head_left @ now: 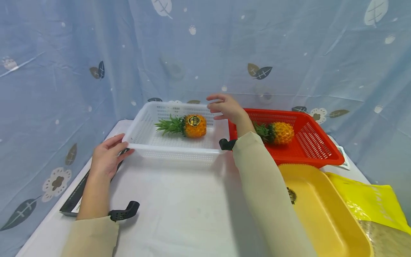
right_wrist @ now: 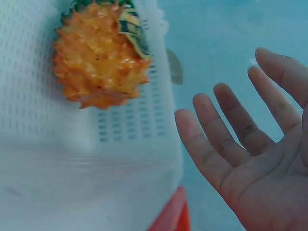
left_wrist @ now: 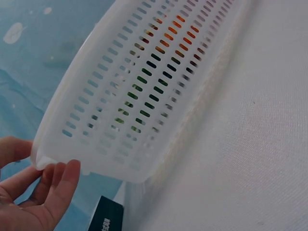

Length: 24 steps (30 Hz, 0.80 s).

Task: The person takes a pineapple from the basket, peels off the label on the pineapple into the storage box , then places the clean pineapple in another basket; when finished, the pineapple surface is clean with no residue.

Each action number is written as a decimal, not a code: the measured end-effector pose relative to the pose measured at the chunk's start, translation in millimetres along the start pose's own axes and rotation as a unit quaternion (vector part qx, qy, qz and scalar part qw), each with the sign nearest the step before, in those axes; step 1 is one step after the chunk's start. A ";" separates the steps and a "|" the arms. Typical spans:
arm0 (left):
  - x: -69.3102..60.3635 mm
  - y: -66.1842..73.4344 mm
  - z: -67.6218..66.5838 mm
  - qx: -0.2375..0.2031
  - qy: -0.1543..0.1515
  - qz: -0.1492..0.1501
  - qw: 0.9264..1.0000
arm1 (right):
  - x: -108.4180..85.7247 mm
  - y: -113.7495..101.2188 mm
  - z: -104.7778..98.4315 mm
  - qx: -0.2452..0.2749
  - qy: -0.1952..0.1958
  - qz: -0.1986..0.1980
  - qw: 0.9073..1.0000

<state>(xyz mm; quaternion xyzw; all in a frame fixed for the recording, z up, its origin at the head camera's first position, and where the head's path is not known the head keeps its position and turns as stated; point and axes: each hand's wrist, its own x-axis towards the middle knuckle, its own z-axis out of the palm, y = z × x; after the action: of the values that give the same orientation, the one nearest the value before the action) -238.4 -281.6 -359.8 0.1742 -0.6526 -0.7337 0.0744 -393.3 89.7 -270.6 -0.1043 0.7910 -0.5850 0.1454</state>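
A white plastic basket (head_left: pixel 179 147) stands at the back of the table with a pineapple (head_left: pixel 195 126) lying in it, leaves to the left. My left hand (head_left: pixel 107 157) pinches the rim at the basket's front left corner; in the left wrist view the thumb and fingers lie on either side of that corner (left_wrist: pixel 41 161). Over the basket's back right corner is my right hand (head_left: pixel 226 109), holding nothing. The right wrist view shows its fingers (right_wrist: pixel 231 127) spread and slightly bent, apart from the basket's rim (right_wrist: pixel 168 101).
To the right a red basket (head_left: pixel 316 141) holds another pineapple (head_left: pixel 282 133). A yellow tray (head_left: pixel 324 214) sits in front of it, beside a yellow bag (head_left: pixel 369 200). A flat black box (head_left: pixel 75 196) lies along the left edge. Patterned curtain (head_left: pixel 205 53) hangs behind.
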 end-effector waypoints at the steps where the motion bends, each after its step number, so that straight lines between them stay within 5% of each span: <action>1: 0.1 -0.3 0.4 0.001 0.001 -0.001 1.000 | 1.8 1.8 1.0 -0.003 0.001 0.002 1.000; 11: 1.3 -2.5 -3.9 0.004 0.001 0.002 1.000 | 18.0 12.4 12.1 -0.090 -0.029 0.006 0.996; 24: 1.0 -5.4 -3.6 0.037 -0.006 0.021 0.999 | 33.1 16.7 24.6 -0.248 -0.067 0.039 0.966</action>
<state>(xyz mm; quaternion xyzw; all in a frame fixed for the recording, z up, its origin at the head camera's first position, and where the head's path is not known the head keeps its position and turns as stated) -237.4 -284.6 -365.6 0.1590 -0.6830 -0.7084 0.0794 -415.5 61.5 -296.8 -0.1455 0.9032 -0.3562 0.1902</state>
